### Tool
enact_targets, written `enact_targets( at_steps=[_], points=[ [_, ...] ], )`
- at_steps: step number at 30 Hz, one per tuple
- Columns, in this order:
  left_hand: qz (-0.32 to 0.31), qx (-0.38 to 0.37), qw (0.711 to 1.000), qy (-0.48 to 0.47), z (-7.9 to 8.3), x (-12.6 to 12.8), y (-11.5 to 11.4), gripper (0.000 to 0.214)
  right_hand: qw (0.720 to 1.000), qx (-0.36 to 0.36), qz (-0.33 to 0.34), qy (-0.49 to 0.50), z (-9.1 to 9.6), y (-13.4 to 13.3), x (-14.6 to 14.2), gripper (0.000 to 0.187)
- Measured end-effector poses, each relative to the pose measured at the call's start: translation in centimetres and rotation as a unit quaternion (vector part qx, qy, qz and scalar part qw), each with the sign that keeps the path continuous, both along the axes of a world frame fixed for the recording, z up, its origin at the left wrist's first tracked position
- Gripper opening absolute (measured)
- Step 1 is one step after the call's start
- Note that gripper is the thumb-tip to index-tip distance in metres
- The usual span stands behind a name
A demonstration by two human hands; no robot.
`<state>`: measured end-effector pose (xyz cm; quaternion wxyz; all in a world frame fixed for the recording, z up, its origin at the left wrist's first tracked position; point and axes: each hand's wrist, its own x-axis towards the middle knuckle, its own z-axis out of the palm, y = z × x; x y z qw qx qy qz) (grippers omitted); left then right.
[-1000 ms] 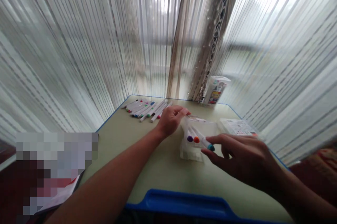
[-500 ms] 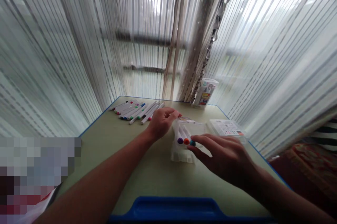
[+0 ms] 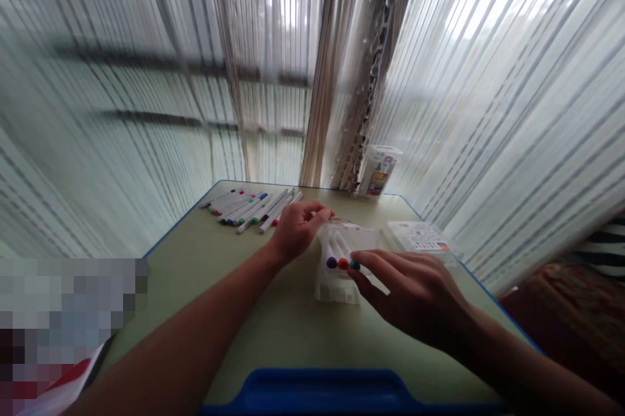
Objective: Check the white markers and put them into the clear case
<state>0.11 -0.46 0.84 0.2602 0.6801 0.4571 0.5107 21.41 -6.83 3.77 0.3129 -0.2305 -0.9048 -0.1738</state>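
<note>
A clear plastic case (image 3: pixel 336 286) lies in the middle of the pale green table (image 3: pixel 273 312). Three white markers lie side by side in it, capped purple (image 3: pixel 331 262), orange (image 3: pixel 343 263) and teal (image 3: pixel 355 265). My left hand (image 3: pixel 297 230) grips the case's far left end with curled fingers. My right hand (image 3: pixel 415 292) comes in from the right, and its fingertips pinch the teal-capped marker at its near end.
Several more markers (image 3: pixel 251 204) lie in a row at the table's back left. A flat clear lid with a printed label (image 3: pixel 420 237) rests to the right, and a small printed box (image 3: pixel 378 170) stands by the curtains. A blue rim (image 3: pixel 327 390) borders the near edge.
My right hand has slid the teal-capped marker further into the case, level with the other two. The left hand has stayed on the case. The view has shifted a little.
</note>
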Motion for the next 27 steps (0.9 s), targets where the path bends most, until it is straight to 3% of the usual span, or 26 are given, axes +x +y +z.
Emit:
enact_targets(
  at_steps=[10,17,23,25,27],
  points=[
    [-0.001,-0.005,1.0,-0.006,0.1,0.0,0.1,0.031,1.0,-0.007,-0.003,-0.002,0.1,0.0,0.0,0.017],
    [-0.004,-0.011,1.0,-0.011,0.2,-0.1,0.0,0.031,0.999,0.044,0.012,0.014,0.3,0.1,0.2,0.022],
    [0.002,-0.018,1.0,-0.024,0.2,-0.3,-0.1,0.032,0.99,0.047,0.06,0.119,1.1,0.2,1.0,0.014],
    [0.012,-0.015,0.999,-0.025,0.3,-0.5,0.1,0.031,0.982,0.019,0.043,0.183,1.2,0.9,1.5,0.007],
    [0.054,0.003,0.999,-0.006,0.4,-0.7,0.2,0.03,0.968,-0.035,0.006,0.25,1.2,2.1,2.2,0.014]
  ],
)
